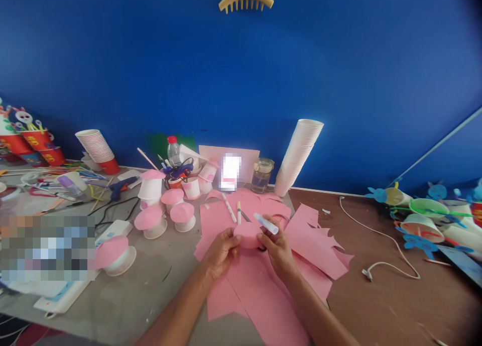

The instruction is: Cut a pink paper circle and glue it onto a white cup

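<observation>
In the head view, a rounded piece of pink paper (247, 234) is held up between both hands over the table. The fingers and thumb of my left hand (225, 249) pinch its left edge. My right hand (277, 249) pinches the right edge and also has a pale whitish-blue tube (268, 225), like a pen or glue tube, resting across its fingers. A small dark thing shows under the right fingertips; I cannot tell what it is. Beneath the hands lie cut sheets of pink paper (259, 291). Just beyond the paper piece are a white pen (229, 208) and a marker (238, 213).
Several paper cups with pink tops, such as one cup (183, 216), stand on the left. A tall stack of paper cups (300, 157) leans at the back beside a glass jar (262, 175) and a bright phone (230, 171). A white cable (391, 235) lies right.
</observation>
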A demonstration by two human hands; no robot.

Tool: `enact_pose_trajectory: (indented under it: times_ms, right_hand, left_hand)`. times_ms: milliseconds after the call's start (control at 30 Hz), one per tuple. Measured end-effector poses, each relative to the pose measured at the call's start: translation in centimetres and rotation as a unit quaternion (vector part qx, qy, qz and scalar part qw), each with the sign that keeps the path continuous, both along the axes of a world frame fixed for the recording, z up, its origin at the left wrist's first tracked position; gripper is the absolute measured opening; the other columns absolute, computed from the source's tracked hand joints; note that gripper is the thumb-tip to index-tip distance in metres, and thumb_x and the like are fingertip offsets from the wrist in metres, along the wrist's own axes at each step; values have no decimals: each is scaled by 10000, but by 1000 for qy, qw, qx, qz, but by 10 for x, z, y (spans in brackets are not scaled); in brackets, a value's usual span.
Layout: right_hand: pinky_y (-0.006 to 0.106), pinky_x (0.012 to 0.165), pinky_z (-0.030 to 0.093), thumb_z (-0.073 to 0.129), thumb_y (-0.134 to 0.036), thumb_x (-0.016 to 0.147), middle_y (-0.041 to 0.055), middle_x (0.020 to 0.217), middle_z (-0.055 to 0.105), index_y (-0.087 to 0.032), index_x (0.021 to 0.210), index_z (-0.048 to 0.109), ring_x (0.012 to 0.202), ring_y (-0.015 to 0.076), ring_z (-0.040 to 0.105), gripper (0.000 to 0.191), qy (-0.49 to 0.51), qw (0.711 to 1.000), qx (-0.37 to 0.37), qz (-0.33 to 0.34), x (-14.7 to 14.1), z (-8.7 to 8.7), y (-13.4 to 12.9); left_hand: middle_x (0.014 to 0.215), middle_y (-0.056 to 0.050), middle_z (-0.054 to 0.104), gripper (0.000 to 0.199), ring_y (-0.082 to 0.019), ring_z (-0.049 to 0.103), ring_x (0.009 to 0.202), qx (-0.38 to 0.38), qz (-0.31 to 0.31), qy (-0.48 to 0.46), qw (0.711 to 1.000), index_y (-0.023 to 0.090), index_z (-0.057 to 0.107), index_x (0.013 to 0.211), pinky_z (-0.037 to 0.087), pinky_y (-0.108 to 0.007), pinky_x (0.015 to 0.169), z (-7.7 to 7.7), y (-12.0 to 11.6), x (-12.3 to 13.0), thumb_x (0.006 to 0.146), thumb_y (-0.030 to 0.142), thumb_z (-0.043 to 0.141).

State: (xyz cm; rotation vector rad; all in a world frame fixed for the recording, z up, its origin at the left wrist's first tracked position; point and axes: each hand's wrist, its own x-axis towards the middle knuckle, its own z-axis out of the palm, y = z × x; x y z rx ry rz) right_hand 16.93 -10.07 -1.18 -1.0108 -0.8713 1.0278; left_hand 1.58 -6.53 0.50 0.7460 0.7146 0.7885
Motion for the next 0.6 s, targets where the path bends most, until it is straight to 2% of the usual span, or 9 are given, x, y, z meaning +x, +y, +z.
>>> enact_pose_trajectory:
  times_ms: [267,600]
  right_hand:
    - [234,491,421,680,-287,734,-40,718,477,-266,1246,472,574,105,446,553,19,999,-5,-28,6,7,0]
    - [241,548,426,654,-289,747,-39,699,486,-258,1192,531,597,111,454,462,-58,996,17,-70,9,6,1]
  left_hand:
    - [406,63,433,331,-48,321,385,9,-7,24,1000,178,461,608,212,-203,432,1,0,-3,602,351,743]
    - [402,62,432,312,-52,324,382,38,16,52,998,179,466,581,221,-201,424,-6,2,-1,604,343,730]
